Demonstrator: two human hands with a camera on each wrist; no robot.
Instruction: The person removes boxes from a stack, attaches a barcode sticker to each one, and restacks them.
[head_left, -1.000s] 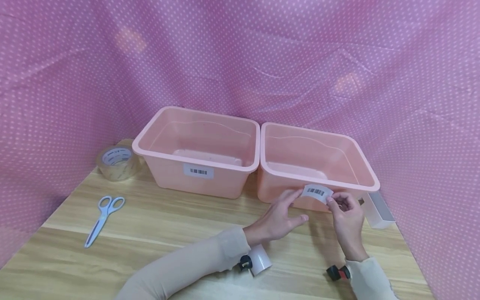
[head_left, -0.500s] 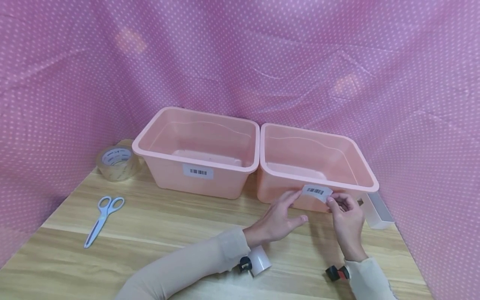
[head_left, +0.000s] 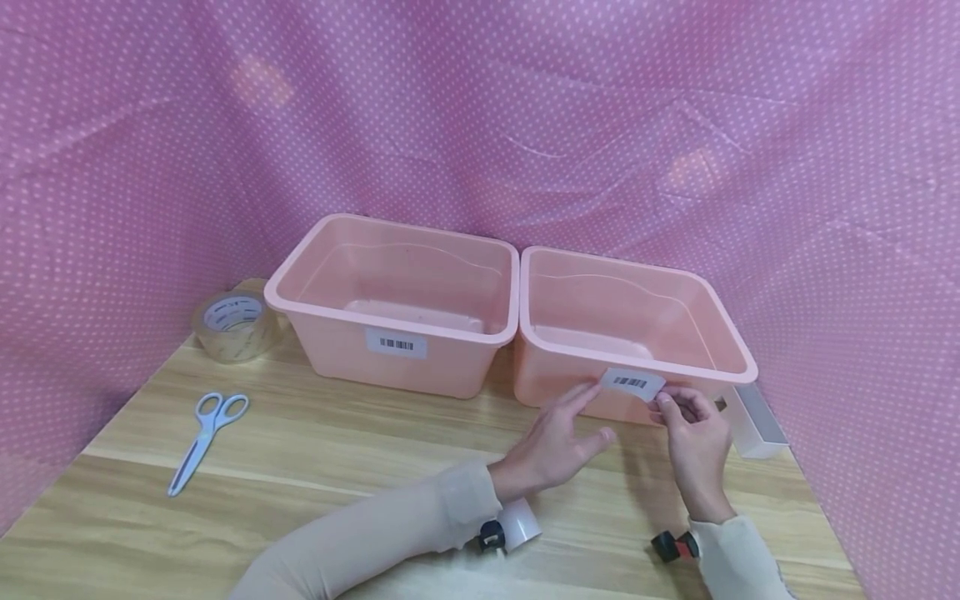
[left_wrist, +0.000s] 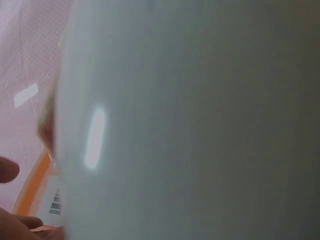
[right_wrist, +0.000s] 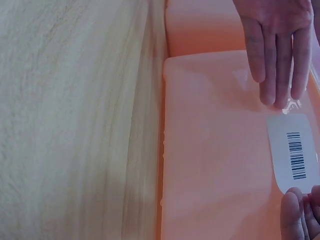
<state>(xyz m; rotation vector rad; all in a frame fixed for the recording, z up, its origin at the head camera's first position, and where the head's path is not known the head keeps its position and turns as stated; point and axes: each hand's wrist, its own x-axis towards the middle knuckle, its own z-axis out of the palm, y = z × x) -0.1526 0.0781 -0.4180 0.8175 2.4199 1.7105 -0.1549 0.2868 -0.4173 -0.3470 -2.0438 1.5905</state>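
A white barcode label [head_left: 632,383] lies against the front wall of the right pink bin [head_left: 555,375], just under its rim. My right hand [head_left: 699,450] pinches the label's right end between thumb and fingers, and that end bends slightly off the wall. At the label's left end, my left hand [head_left: 551,442] holds its fingers straight, with the fingertips close to the edge. In the right wrist view, the label [right_wrist: 295,152] runs between the left fingertips [right_wrist: 281,102] and the right thumb [right_wrist: 291,215]. A glossy white surface [left_wrist: 175,130] covers most of the left wrist view.
A second pink bin [head_left: 322,342] with a barcode label [head_left: 396,342] on its front adjoins on the left. Clear tape [head_left: 236,337] and light-blue scissors [head_left: 206,437] lie farther left. A white box [head_left: 756,425] is at right; a glossy white curved object [head_left: 519,525] is by my left wrist.
The label has shifted slightly left and looks flatter against the bin. The right fingers have moved a little at its right end. The left hand has hardly moved.
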